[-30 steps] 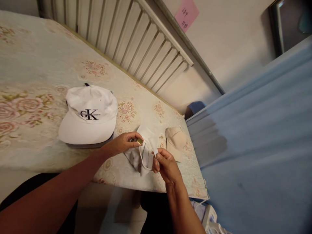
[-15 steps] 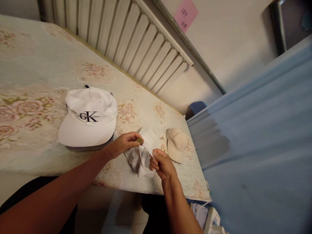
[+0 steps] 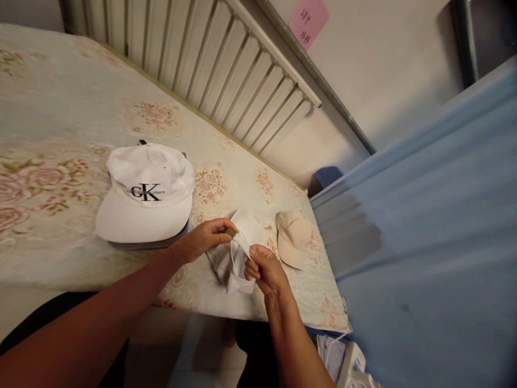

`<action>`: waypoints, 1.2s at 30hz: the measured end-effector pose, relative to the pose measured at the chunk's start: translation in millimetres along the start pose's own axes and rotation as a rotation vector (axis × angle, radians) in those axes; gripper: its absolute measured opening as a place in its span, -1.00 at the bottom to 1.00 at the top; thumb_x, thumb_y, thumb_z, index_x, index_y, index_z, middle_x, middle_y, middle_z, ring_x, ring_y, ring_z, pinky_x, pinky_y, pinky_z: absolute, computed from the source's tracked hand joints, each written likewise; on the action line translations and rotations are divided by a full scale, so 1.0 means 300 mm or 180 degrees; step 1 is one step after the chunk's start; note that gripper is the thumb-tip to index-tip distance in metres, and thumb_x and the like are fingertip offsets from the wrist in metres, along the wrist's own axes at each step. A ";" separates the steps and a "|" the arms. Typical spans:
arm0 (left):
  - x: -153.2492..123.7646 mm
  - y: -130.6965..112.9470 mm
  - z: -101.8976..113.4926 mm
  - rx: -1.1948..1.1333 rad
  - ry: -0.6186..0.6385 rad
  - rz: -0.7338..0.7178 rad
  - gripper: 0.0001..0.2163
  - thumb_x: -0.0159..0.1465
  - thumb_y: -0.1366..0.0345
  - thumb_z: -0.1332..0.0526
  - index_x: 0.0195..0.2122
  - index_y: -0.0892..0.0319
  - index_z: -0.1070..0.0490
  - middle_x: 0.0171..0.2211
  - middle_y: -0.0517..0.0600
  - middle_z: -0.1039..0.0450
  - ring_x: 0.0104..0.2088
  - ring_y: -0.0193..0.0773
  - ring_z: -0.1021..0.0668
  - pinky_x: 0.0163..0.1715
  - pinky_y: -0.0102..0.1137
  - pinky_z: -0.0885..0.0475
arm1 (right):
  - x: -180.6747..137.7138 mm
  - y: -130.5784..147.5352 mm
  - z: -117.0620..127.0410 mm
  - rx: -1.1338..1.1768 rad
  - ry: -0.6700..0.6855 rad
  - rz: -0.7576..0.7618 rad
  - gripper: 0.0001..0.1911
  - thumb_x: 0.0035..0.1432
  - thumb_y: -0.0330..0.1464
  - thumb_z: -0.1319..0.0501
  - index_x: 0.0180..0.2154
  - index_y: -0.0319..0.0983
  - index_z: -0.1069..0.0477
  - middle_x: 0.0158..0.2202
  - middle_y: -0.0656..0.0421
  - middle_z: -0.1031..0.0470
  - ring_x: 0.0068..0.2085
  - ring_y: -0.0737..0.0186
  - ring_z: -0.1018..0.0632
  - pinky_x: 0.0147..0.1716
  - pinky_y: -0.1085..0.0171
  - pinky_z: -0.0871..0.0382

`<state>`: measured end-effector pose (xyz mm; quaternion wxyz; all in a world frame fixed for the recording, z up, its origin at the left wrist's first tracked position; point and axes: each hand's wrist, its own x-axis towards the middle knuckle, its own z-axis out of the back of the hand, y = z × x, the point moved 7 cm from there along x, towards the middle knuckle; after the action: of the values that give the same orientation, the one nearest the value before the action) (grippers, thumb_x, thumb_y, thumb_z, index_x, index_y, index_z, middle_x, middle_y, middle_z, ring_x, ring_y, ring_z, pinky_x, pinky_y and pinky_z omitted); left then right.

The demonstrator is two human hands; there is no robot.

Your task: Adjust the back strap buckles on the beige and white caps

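Between my hands is a white cap (image 3: 223,264), its opening facing me and its brim pointing away over the cloth. My left hand (image 3: 209,237) is closed, pinching the brass-coloured buckle (image 3: 231,232) of the cap's back strap. With thumb and fingers, my right hand (image 3: 264,268) grips the strap (image 3: 243,243) farther along, so the strap runs taut between both hands. To the left lies a larger white cap (image 3: 147,194) with black lettering, on top of a dark cap (image 3: 173,237). A beige cap (image 3: 294,238) sits to the right of my right hand.
A flowered cloth (image 3: 210,186) covers the table. Metal bars (image 3: 226,70) run along its far side, and a blue curtain (image 3: 424,231) hangs at the right. A white device (image 3: 353,366) stands low beyond the table's right corner. A pink note (image 3: 309,22) is on the wall.
My right hand has shifted slightly left along the strap, towards my left hand. My left hand stays at the buckle, and the other caps have not moved.
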<state>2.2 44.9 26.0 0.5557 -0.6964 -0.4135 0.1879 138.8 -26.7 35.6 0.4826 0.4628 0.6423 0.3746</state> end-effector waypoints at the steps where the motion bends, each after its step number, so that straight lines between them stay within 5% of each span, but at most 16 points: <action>1: 0.000 0.001 -0.001 -0.0002 0.0006 0.0002 -0.80 0.13 0.25 -0.27 -0.22 0.16 -0.43 -0.32 -0.11 -0.44 -0.29 -0.33 -0.43 -0.24 -0.42 -0.29 | 0.002 0.000 -0.001 0.0004 0.0001 0.0006 -0.67 -0.05 -0.17 -0.37 -0.47 -0.25 -0.34 -0.76 0.42 -0.14 -0.75 0.52 -0.09 -0.70 0.42 -0.15; 16: 0.001 -0.003 -0.015 -0.0016 0.0101 0.0033 -0.75 0.12 0.20 -0.27 -0.22 0.20 -0.39 -0.37 -0.08 -0.44 -0.33 -0.30 -0.45 -0.28 -0.39 -0.29 | 0.006 0.020 -0.016 -0.0828 -0.0179 0.0188 -0.73 0.03 -0.18 -0.30 -0.41 -0.28 -0.44 -0.72 0.34 -0.29 -0.71 0.48 -0.26 -0.58 0.39 -0.34; 36: 0.002 -0.036 -0.029 0.0090 0.0103 -0.0102 -0.76 0.07 0.18 -0.30 -0.28 0.20 -0.42 -0.40 -0.09 -0.43 -0.34 -0.31 -0.44 -0.28 -0.39 -0.32 | 0.049 0.045 -0.079 -0.0588 -0.0057 -0.0004 -0.76 -0.03 -0.22 -0.31 -0.49 -0.27 -0.41 -0.72 0.32 -0.32 -0.71 0.48 -0.24 -0.61 0.40 -0.30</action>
<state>4.8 40.3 38.9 0.5751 -0.6846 -0.4129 0.1735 117.6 -9.5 50.0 0.5292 0.4192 0.6010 0.4278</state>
